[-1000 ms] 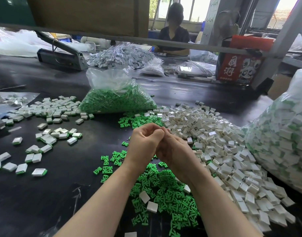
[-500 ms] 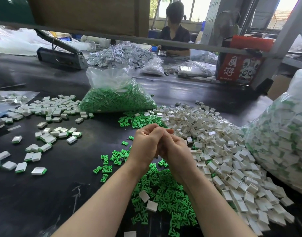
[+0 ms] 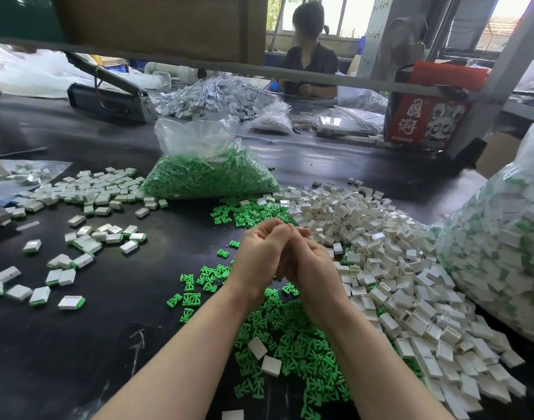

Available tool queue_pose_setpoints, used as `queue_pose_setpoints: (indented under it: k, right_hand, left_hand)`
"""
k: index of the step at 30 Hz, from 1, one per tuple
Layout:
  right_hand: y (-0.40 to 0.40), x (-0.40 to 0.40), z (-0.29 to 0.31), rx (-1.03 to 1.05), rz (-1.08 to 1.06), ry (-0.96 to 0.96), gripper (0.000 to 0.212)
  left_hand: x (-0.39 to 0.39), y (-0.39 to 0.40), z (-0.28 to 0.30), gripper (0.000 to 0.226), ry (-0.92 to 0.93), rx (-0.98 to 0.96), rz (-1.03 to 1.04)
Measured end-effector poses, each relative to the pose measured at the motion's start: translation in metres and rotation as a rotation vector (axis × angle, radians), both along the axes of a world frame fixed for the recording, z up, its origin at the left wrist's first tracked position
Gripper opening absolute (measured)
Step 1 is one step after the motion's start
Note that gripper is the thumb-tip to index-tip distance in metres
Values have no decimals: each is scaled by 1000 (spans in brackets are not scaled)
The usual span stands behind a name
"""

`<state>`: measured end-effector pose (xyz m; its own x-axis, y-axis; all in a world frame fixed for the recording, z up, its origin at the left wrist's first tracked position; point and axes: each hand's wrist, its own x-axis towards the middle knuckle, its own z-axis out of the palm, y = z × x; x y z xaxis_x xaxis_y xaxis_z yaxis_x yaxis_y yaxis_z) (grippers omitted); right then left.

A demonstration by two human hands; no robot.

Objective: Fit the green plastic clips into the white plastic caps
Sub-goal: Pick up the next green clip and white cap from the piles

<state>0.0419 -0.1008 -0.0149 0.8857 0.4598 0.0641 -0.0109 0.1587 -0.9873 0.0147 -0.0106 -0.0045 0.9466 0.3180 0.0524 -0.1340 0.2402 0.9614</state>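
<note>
Little had moved: both hands stayed pressed together above the black table (image 3: 108,298). Left hand (image 3: 261,253) and right hand (image 3: 312,265) had fingers curled inward against each other; whatever they held was hidden, so the grip could not be told. Loose green clips (image 3: 293,344) lay at six o'clock beneath the wrists, white caps (image 3: 396,253) heaped at three o'clock, finished pieces (image 3: 87,192) at ten o'clock.
</note>
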Motion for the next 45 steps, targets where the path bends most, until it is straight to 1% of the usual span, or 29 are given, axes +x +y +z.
queue_pose_setpoints:
  k: [4, 9, 12, 14, 16, 18, 20, 21, 23, 25, 27, 29, 30, 31, 33, 35, 37, 40, 42, 45]
  right_hand:
    - [-4, 4, 5, 81, 74, 97, 60]
    - [-7, 4, 10, 163, 94, 173, 56]
    - [-8, 4, 10, 144, 91, 169, 54]
    - [-12, 6, 10, 74, 70, 119, 51]
    - [-18, 10, 10, -41, 0, 33, 46]
    - [-25, 16, 10, -139, -113, -48, 41]
    - [-33, 22, 9, -211, -227, -118, 36]
    - [-37, 25, 9, -240, -275, -148, 34]
    - [-42, 30, 8, -302, -356, -212, 31]
    - [-46, 33, 7, -429, -416, -312, 26]
    - [-49, 36, 6, -659, -446, -456, 21]
    - [-52, 37, 6, -907, -464, -571, 16]
    - [-53, 37, 5, -1007, -466, -617, 14]
    - [-53, 36, 4, -1080, -461, -658, 14]
    - [-51, 36, 1, -1162, -447, -715, 18]
    - [-49, 37, -1, -1203, -419, -750, 27]
    - [-45, 40, -6, -1240, -319, -767, 39]
    - [-37, 40, -14, -1274, -139, -704, 55]
    - [-35, 40, -17, -1259, -129, -705, 55]
    - [-35, 42, -20, -1183, -222, -794, 36]
  left_hand:
    - [1, 9, -1, 17, -52, -5, -77]
    - [3, 17, -3, 19, -55, -76, -154]
    - [1, 20, -2, 18, -65, -102, -207]
    - [1, 27, -2, 16, -57, -76, -190]
    - [0, 45, -2, 20, -18, 61, -85]
    - [-2, 70, -3, 16, 88, 301, 117]
    - [-9, 99, -8, 8, 257, 638, 369]
    - [-15, 112, -12, 10, 360, 807, 482]
    - [-26, 132, -17, 13, 565, 1045, 651]
    - [-34, 146, -19, 13, 720, 1165, 772]
    - [-37, 152, -20, 18, 848, 1244, 833]
    - [-38, 150, -20, 27, 927, 1309, 847]
    - [-37, 147, -19, 30, 936, 1326, 845]
    - [-36, 143, -17, 32, 924, 1330, 840]
    - [-32, 135, -13, 33, 829, 1318, 830]
    - [-25, 123, -7, 30, 656, 1280, 815]
    - [-18, 105, -3, 27, 452, 1243, 762]
    - [-8, 76, -2, 23, 244, 1231, 616]
    - [-3, 58, -4, 19, 173, 1198, 487]
    - [1, 39, -7, 14, 123, 1086, 318]
